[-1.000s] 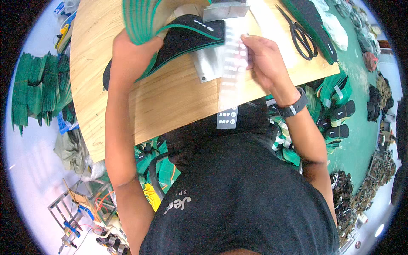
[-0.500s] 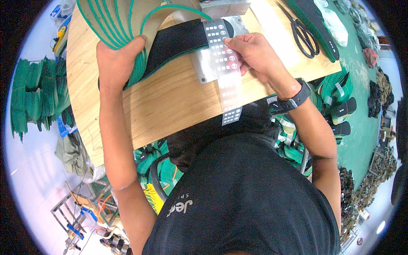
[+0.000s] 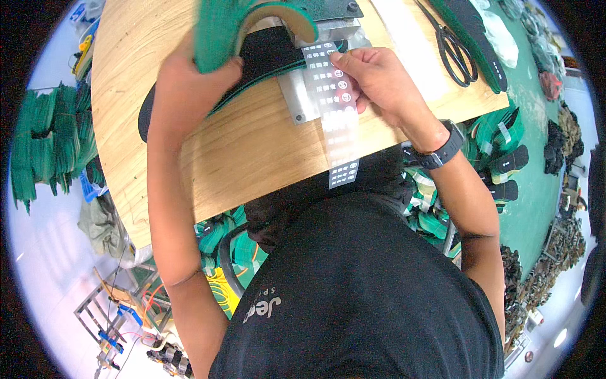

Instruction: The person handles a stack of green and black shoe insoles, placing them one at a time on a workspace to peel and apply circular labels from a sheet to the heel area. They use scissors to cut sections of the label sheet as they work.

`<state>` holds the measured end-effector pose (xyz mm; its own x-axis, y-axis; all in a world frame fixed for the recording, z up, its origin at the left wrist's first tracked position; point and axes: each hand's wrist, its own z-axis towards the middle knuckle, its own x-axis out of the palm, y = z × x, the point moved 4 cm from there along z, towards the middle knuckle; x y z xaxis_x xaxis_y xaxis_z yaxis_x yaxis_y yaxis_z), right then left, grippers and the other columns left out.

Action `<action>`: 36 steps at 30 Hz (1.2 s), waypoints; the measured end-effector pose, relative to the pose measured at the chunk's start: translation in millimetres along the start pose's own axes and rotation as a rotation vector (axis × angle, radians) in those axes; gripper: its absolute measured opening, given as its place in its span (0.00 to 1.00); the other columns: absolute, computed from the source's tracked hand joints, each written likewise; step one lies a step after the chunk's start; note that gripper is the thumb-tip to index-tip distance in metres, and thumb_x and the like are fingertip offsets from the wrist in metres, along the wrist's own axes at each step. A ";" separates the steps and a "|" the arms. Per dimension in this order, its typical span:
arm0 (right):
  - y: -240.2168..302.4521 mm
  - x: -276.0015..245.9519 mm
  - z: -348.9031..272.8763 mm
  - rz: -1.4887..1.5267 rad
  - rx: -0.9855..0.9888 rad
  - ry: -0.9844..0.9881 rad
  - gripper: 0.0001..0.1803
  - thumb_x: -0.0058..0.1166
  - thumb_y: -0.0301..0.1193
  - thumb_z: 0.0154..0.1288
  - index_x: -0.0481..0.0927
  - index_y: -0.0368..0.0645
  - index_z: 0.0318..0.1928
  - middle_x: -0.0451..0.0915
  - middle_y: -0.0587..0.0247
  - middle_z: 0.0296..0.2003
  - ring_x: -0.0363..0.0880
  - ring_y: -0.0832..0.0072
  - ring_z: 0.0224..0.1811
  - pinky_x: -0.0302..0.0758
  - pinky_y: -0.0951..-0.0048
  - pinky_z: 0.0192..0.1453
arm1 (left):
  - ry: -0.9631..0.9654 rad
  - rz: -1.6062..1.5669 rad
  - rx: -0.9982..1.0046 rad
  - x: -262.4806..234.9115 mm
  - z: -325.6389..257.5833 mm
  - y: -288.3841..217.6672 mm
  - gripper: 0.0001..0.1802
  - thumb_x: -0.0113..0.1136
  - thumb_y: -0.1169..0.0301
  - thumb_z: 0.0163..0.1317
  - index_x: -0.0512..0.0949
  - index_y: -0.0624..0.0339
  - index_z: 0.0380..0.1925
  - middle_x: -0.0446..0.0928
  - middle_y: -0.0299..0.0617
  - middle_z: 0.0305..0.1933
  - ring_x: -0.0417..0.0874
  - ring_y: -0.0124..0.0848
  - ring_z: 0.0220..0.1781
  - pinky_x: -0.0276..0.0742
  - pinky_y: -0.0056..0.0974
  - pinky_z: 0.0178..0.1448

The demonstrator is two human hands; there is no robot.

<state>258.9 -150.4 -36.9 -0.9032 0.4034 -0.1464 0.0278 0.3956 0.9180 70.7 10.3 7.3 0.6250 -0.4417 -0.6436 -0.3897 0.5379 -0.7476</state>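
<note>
My left hand is closed around a bundle of green insoles, bent over and blurred at the top. A tan underside shows along the curled end. Below the bundle lies a black insole with a green edge, its tip on a metal plate. My right hand pinches the side of a clear strip of white printed labels between thumb and fingers. The strip's upper end overlaps the black insole's tip, and its lower end hangs past the table edge.
A metal block stands above the plate on the wooden table. Black-handled scissors and another dark insole lie at the right. Stacks of green insoles stand at the far left, with more bundles below right.
My left hand has shifted right and turned; the fanned insoles have swung over and bunched together. My right hand and the label strip have stayed nearly still.
</note>
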 end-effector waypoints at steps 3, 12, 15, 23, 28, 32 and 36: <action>3.2 2.6 -4.3 0.061 0.005 0.032 0.17 0.51 0.37 0.67 0.79 0.38 0.26 0.79 0.64 0.18 0.74 0.82 0.15 0.72 0.81 0.17 | 0.019 0.262 0.308 11.4 2.2 -11.2 0.34 0.69 0.65 0.41 0.73 0.55 0.53 0.80 0.50 0.36 0.80 0.48 0.39 0.74 0.46 0.46; -8.4 -15.5 -17.4 0.328 -0.068 -0.082 0.15 0.50 0.33 0.68 0.77 0.36 0.27 0.78 0.62 0.20 0.76 0.80 0.19 0.73 0.80 0.19 | 0.109 0.457 0.171 10.5 -0.1 -19.6 0.41 0.70 0.63 0.41 0.68 0.55 0.60 0.79 0.54 0.40 0.79 0.51 0.44 0.75 0.47 0.49; -7.1 -22.1 -20.8 0.461 -0.046 -0.111 0.12 0.52 0.32 0.67 0.77 0.38 0.29 0.77 0.65 0.20 0.73 0.82 0.16 0.71 0.83 0.18 | 0.102 0.464 0.147 7.1 1.9 -19.8 0.41 0.71 0.61 0.43 0.69 0.54 0.60 0.80 0.54 0.40 0.80 0.48 0.43 0.75 0.45 0.49; -6.0 -16.1 -16.2 0.387 -0.059 -0.068 0.14 0.51 0.36 0.69 0.77 0.40 0.29 0.78 0.66 0.20 0.73 0.82 0.16 0.69 0.84 0.17 | 0.099 0.356 0.156 3.2 4.7 -13.6 0.30 0.70 0.63 0.45 0.76 0.54 0.52 0.82 0.49 0.35 0.82 0.44 0.35 0.76 0.40 0.45; -8.6 -20.9 -18.0 0.397 -0.054 -0.083 0.15 0.50 0.36 0.69 0.77 0.38 0.28 0.78 0.65 0.19 0.72 0.81 0.15 0.71 0.81 0.18 | 0.043 0.119 0.058 -6.6 2.4 -6.6 0.22 0.66 0.67 0.47 0.79 0.60 0.45 0.81 0.46 0.31 0.81 0.33 0.33 0.75 0.37 0.42; -1.9 -14.6 -10.0 0.286 -0.009 0.008 0.16 0.51 0.36 0.68 0.77 0.39 0.27 0.77 0.65 0.18 0.72 0.81 0.14 0.69 0.82 0.16 | -0.117 -0.092 -0.069 -20.2 -3.0 -4.0 0.14 0.65 0.71 0.47 0.79 0.65 0.35 0.80 0.39 0.30 0.77 0.24 0.33 0.74 0.31 0.41; 4.3 -1.0 -6.1 0.127 0.037 0.048 0.16 0.52 0.36 0.68 0.76 0.40 0.25 0.75 0.68 0.15 0.71 0.83 0.12 0.67 0.84 0.13 | -0.248 -0.171 -0.060 -32.9 -3.0 8.0 0.13 0.67 0.70 0.47 0.80 0.66 0.33 0.81 0.39 0.32 0.79 0.25 0.34 0.75 0.32 0.42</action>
<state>257.3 -154.2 -30.6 -0.9108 0.4128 -0.0115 0.1583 0.3747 0.9135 45.0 27.0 22.1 0.8281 -0.3296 -0.4533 -0.2992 0.4240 -0.8548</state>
